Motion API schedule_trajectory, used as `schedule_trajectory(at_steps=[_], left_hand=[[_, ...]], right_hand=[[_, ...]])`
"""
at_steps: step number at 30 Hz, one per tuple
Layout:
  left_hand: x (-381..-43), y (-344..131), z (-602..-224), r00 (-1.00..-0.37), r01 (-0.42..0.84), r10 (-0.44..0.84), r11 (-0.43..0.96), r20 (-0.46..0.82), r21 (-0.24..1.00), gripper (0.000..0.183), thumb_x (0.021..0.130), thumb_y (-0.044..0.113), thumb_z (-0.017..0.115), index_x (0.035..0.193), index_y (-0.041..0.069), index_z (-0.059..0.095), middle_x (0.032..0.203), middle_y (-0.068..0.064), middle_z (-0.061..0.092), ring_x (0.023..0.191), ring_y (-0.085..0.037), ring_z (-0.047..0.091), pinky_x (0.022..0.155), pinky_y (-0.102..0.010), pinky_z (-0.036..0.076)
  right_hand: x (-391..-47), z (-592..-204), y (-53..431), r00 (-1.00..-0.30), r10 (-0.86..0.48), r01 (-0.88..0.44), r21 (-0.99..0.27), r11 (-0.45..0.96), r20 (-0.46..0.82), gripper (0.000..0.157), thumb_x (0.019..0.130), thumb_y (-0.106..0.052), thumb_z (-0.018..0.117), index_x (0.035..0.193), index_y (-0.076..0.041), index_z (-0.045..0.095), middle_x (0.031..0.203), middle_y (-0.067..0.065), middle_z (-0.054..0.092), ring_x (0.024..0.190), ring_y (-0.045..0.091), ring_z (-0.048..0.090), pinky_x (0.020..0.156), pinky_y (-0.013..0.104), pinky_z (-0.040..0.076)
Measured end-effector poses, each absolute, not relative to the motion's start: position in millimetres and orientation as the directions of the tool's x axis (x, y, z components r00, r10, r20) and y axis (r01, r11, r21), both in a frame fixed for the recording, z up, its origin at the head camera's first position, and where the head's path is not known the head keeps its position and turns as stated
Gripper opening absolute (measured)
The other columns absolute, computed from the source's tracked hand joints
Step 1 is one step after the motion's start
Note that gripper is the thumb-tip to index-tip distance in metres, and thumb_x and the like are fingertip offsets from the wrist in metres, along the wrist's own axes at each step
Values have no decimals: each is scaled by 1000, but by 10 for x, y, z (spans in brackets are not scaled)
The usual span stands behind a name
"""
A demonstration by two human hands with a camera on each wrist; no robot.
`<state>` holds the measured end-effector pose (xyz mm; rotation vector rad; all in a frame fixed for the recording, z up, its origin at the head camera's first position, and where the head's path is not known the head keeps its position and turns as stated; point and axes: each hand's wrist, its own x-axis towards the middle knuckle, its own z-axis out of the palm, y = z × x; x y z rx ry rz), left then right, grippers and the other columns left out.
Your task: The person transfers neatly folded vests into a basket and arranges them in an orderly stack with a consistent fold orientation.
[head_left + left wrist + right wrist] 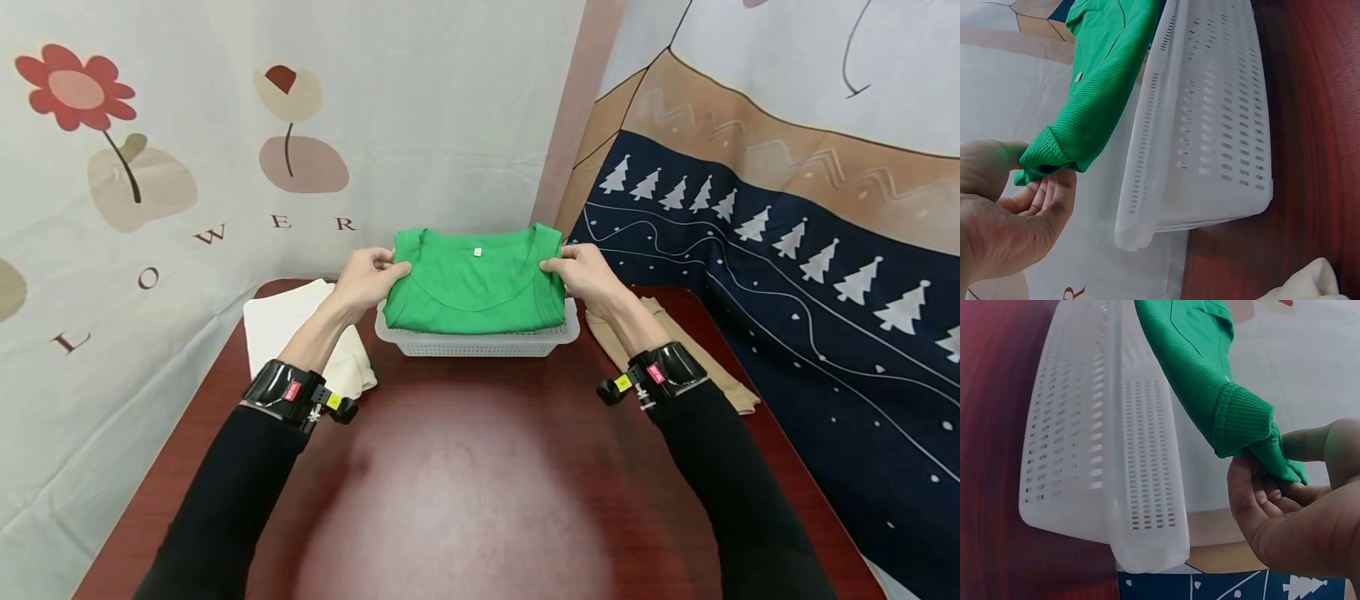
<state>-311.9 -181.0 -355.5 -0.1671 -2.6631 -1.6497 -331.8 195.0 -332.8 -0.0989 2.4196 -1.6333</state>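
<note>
A folded green shirt [472,279] with a ribbed edge and a small white neck label hangs between both hands, above a white perforated plastic basket [480,343]. My left hand [369,279] pinches its left side, thumb on top and fingers underneath; the left wrist view shows the shirt's [1094,87] edge in that grip. On the other side my right hand [588,273] pinches the matching edge, also seen in the right wrist view with the shirt [1210,387] raised over the basket's [1147,456] rim. The basket's inside is mostly hidden by the shirt.
On the dark red table [450,467], a white folded cloth [281,321] and a cream cloth [348,367] lie at the left. Tan folded fabric [705,358] lies at the right, partly behind the right forearm. Printed curtains [450,117] hang behind the table.
</note>
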Motion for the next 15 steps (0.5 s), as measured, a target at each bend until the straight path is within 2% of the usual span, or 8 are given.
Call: schedule_trajectory(at_steps=[3,7,11,14,15], left_hand=[[-3159,-1800,-3518,-996,74,82,439,42,895,38,113,24,65,133,-8,69,105,-2,68,89,-7,62,76,-18,54],[-3213,-1795,-3499,-997,43,76,443,10,896,39,114,24,64,135,-9,68,113,-8,68,91,-8,62,76,-17,53],[-3265,-1807,-3489,-997,4,75,452,-33,892,45,115,25,64,144,-10,64,137,-21,69,108,-17,66,82,-18,55],[-3312,-1818,-3480,-995,-28,77,455,-70,890,54,115,24,63,156,-10,56,154,-28,63,128,-27,67,91,-22,58],[-3326,-1820,-3479,-994,-35,76,456,-78,889,55,115,24,63,157,-10,55,156,-29,62,129,-28,67,91,-22,58]], right_hand=[[-3362,-3304,1925,-971,-177,79,-919,387,-158,46,117,-21,58,154,5,61,160,21,59,133,23,67,118,51,61],[-3411,-3288,1903,-967,-183,95,-918,386,-177,47,117,-20,57,156,5,59,162,22,56,143,29,63,123,54,57],[-3486,-3302,1900,-964,-181,114,-914,390,-197,45,117,-19,57,154,6,61,161,21,55,141,28,63,124,54,56],[-3551,-3314,1895,-962,-181,120,-911,395,-205,44,117,-19,57,152,7,63,158,20,56,136,26,63,124,54,56],[-3570,-3317,1888,-962,-180,122,-909,397,-208,44,117,-18,57,151,8,63,157,19,56,135,26,63,124,55,56]])
